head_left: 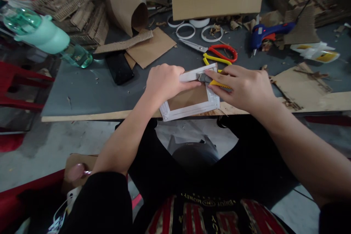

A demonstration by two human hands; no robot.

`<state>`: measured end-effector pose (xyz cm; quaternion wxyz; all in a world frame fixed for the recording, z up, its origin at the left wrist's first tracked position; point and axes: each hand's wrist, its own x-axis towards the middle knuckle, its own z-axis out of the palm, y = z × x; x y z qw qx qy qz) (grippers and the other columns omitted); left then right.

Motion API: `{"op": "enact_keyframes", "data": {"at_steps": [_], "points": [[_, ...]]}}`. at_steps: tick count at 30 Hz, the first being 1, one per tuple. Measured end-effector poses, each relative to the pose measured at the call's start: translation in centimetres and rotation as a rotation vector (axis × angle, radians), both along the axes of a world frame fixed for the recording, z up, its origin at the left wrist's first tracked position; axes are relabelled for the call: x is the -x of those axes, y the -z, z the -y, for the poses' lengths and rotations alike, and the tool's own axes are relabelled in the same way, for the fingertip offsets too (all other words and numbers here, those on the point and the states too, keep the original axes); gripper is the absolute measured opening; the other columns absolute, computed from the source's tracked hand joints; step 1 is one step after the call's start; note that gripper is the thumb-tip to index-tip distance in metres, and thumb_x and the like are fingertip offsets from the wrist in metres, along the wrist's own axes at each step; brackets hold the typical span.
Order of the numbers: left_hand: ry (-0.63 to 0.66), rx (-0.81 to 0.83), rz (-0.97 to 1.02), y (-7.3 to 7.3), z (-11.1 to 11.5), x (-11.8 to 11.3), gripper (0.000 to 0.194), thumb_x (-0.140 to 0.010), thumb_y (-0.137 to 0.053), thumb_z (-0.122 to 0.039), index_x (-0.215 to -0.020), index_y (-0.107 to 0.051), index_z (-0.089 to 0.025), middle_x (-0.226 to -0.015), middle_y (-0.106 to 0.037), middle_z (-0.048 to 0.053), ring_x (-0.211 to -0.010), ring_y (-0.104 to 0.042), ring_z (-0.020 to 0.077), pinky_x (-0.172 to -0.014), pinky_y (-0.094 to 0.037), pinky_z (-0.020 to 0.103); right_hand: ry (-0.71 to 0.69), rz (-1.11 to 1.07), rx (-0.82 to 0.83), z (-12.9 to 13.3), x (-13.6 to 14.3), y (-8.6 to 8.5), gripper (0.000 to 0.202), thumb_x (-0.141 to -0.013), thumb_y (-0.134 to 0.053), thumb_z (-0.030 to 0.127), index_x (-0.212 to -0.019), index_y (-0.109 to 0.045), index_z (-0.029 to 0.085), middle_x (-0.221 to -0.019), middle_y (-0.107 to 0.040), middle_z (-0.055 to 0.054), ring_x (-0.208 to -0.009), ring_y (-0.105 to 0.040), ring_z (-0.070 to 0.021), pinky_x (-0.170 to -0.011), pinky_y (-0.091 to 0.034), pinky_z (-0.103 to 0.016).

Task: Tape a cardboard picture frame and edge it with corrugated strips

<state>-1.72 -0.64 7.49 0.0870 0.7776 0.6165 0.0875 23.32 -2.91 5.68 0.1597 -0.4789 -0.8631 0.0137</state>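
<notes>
A small cardboard frame (pixel 189 110) with white-covered borders lies at the table's near edge, its brown middle showing. My left hand (pixel 166 80) is closed on its far left part, thumb along the white strip at the back. Between the fingers of my right hand (pixel 244 84) is a yellow utility knife (pixel 218 83). The knife's grey front end rests against the frame's far right corner; the blade tip is too small to make out. Just behind lie scissors (pixel 210 52) with one red and one yellow handle loop.
A blue glue gun (pixel 270 33) and a white bottle (pixel 318 52) lie at the right. White rings (pixel 186 31), cardboard pieces (pixel 153 47) and a black phone (pixel 120 67) are behind my hands. A green water bottle (pixel 46 34) stands at the left, near stacked corrugated cardboard (pixel 90 25).
</notes>
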Motion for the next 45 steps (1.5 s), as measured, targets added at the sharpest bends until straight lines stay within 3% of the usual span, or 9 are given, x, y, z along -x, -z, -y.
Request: {"op": "enact_keyframes", "data": {"at_steps": [10,19,27,33,38,42,45], "points": [[0.019,0.032,-0.015,-0.1,-0.1,0.0,0.060,-0.088,-0.075,-0.079,-0.074,-0.072,-0.021,-0.068,-0.063,0.007,-0.081,-0.068,0.0286,-0.074,-0.039,0.036,0.024,0.022,-0.022,0.1,0.4,0.5,0.044,-0.113,-0.050,0.045,-0.146,-0.075,0.031,-0.110,-0.079,-0.011,-0.087,-0.069,-0.0227,-0.061,-0.035,-0.034],[0.040,0.045,-0.031,-0.4,-0.4,0.1,0.065,-0.085,-0.075,-0.085,-0.072,-0.070,-0.021,-0.063,-0.057,0.004,-0.078,-0.066,0.0268,-0.074,-0.040,0.035,0.021,0.071,-0.142,-0.1,0.7,1.5,0.049,-0.117,-0.042,0.048,-0.146,-0.076,0.030,-0.107,-0.081,-0.010,-0.081,-0.072,-0.0198,-0.059,-0.040,-0.032],[0.083,0.098,-0.126,-1.1,-0.4,0.5,0.066,-0.084,-0.075,-0.086,-0.080,-0.077,-0.020,-0.073,-0.066,0.007,-0.088,-0.069,0.0283,-0.078,-0.041,0.035,-0.120,-0.077,0.005,-0.8,0.4,2.5,0.052,-0.116,-0.041,0.042,-0.154,-0.071,0.023,-0.111,-0.080,-0.013,-0.094,-0.076,-0.0260,-0.073,-0.055,-0.036],[0.080,0.105,-0.099,-0.7,-0.6,0.7,0.060,-0.081,-0.082,-0.081,-0.083,-0.080,-0.021,-0.076,-0.069,0.009,-0.095,-0.071,0.0332,-0.081,-0.043,0.036,-0.129,-0.181,0.135,-0.9,0.9,2.7,0.054,-0.113,-0.041,0.039,-0.156,-0.069,0.020,-0.119,-0.081,-0.016,-0.102,-0.077,-0.0287,-0.083,-0.059,-0.041],[0.090,0.117,-0.091,-0.5,-0.7,0.6,0.059,-0.080,-0.083,-0.080,-0.085,-0.081,-0.021,-0.072,-0.066,0.007,-0.095,-0.072,0.0336,-0.083,-0.046,0.036,-0.100,-0.282,0.185,-0.7,1.5,2.9,0.051,-0.112,-0.040,0.041,-0.147,-0.074,0.025,-0.109,-0.082,-0.013,-0.098,-0.076,-0.0286,-0.083,-0.059,-0.044],[0.113,0.159,-0.068,-0.6,-0.3,-0.1,0.062,-0.075,-0.084,-0.083,-0.077,-0.078,-0.022,-0.065,-0.062,0.007,-0.088,-0.072,0.0334,-0.079,-0.047,0.037,0.048,-0.360,0.153,-1.1,1.3,2.1,0.057,-0.115,-0.029,0.051,-0.121,-0.080,0.026,-0.083,-0.075,-0.010,-0.075,-0.067,-0.0258,-0.071,-0.054,-0.040],[0.112,0.187,-0.048,-0.9,0.1,-0.6,0.062,-0.075,-0.084,-0.084,-0.073,-0.075,-0.022,-0.062,-0.059,0.006,-0.082,-0.070,0.0322,-0.076,-0.046,0.037,0.052,-0.344,0.060,-1.7,0.9,1.5,0.055,-0.113,-0.035,0.054,-0.105,-0.080,0.025,-0.080,-0.072,-0.009,-0.072,-0.063,-0.0239,-0.072,-0.051,-0.039]]}}
